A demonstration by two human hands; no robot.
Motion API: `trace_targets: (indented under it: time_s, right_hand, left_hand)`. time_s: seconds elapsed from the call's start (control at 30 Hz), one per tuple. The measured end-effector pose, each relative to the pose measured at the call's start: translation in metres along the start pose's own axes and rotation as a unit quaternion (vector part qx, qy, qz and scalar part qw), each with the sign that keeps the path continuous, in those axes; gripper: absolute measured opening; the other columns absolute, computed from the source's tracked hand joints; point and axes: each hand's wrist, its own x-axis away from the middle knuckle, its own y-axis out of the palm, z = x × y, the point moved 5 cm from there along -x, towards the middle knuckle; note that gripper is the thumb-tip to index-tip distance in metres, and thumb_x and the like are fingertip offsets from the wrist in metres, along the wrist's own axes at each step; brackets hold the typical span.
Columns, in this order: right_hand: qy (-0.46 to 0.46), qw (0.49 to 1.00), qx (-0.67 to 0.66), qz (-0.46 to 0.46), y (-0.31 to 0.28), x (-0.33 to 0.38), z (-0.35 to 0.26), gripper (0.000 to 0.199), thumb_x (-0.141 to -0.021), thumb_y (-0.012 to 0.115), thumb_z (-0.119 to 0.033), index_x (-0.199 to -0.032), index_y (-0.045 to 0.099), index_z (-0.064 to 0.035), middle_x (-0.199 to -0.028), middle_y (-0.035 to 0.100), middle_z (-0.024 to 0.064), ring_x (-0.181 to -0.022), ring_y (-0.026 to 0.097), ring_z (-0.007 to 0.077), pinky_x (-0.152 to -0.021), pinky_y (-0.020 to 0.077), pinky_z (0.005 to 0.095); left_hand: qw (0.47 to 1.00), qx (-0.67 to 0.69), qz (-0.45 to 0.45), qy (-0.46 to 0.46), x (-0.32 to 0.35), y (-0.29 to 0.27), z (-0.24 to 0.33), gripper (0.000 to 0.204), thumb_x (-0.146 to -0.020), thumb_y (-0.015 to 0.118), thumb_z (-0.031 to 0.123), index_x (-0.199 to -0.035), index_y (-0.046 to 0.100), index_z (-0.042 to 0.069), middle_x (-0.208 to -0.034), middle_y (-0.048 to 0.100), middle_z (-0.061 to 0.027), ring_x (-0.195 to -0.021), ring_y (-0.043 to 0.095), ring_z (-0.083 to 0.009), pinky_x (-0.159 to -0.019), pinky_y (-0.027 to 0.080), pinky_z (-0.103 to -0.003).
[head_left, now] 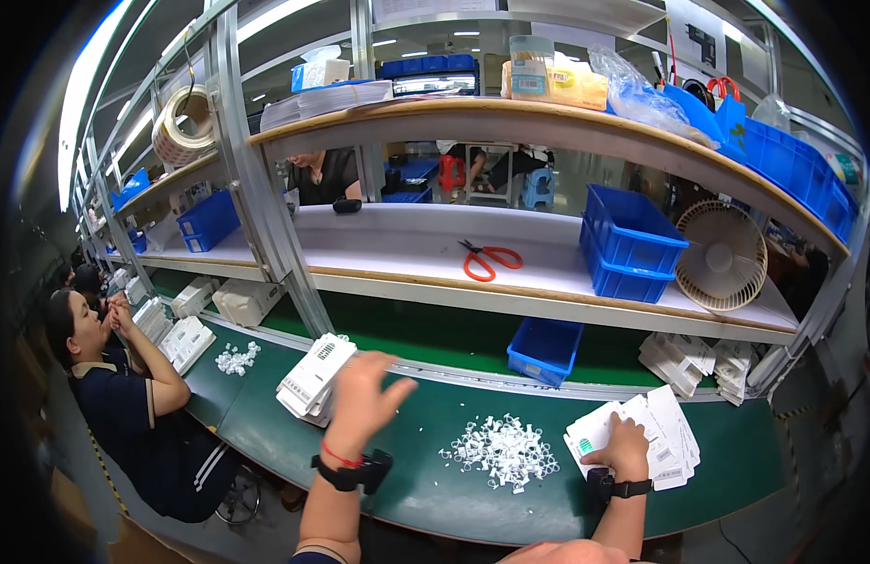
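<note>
"What lies on the long white middle shelf (407, 235)?"

"Dark-bladed scissors (478, 250) with orange-red handles, left of two stacked blue plastic bins (632, 246)."

"And beyond?"

"A round, cream-coloured caged fan (723, 257). A wide white roll (169, 141) hangs upper left."

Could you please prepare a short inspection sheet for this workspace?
Surface: green table, partly covered.
Work items: stack of white cards at left; fanned white cards at right; pile of small white pieces between them.
Clutter: red-handled scissors and stacked blue bins on the middle shelf.
Hands: left hand beside the stack, contact unclear; right hand on the fanned cards.
Cables: apparently a thin dark cord, lower right.
Surroundings: seated co-worker at left.
</note>
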Motion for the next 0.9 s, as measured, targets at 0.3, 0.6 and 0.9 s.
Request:
trace_targets:
  time_s: [0.3, 0.6, 0.9]
  right_hand:
    - [-0.020, 0.997, -0.009, 0.070, 0.001, 0.000, -0.006, 0.094, -0.043, 0.091, -0.032, -0.125, 0.052, -0.0082, -0.108, 0.055, 0.0175, -0.102, 0.052, 0.0346, -0.082, 0.0494, 0.0418]
    - [-0.011, 0.991, -0.093, 0.091, -0.002, -0.005, -0.011, 0.082, -0.047, 0.090, -0.029, -0.116, 0.053, -0.0045, -0.099, 0.058, 0.0186, -0.092, 0.059, 0.0348, -0.077, 0.0495, 0.0401]
    - [-0.018, 0.983, -0.156, 0.099, -0.002, -0.007, -0.006, 0.074, -0.051, 0.089, -0.023, -0.109, 0.048, -0.0031, -0.100, 0.062, 0.0197, -0.095, 0.061, 0.0357, -0.079, 0.0478, 0.0402]
  left_hand:
    - [0.940, 0.033, -0.337, 0.041, 0.051, 0.147, 0.027, 0.034, -0.073, 0.072, 0.030, -0.097, 0.067, 0.007, -0.089, 0.065, -0.0147, -0.085, 0.062, -0.0333, -0.079, 0.049, -0.040]
    - [0.928, 0.157, -0.339, 0.011, 0.059, 0.165, 0.023, 0.012, -0.074, 0.068, 0.017, -0.077, 0.064, 0.006, -0.075, 0.062, -0.0118, -0.075, 0.060, -0.0313, -0.067, 0.048, -0.040]
    - [0.933, 0.156, -0.323, -0.017, 0.057, 0.161, 0.019, 0.008, -0.073, 0.064, 0.011, -0.075, 0.063, 0.004, -0.074, 0.064, -0.0130, -0.072, 0.061, -0.0327, -0.066, 0.048, -0.041]
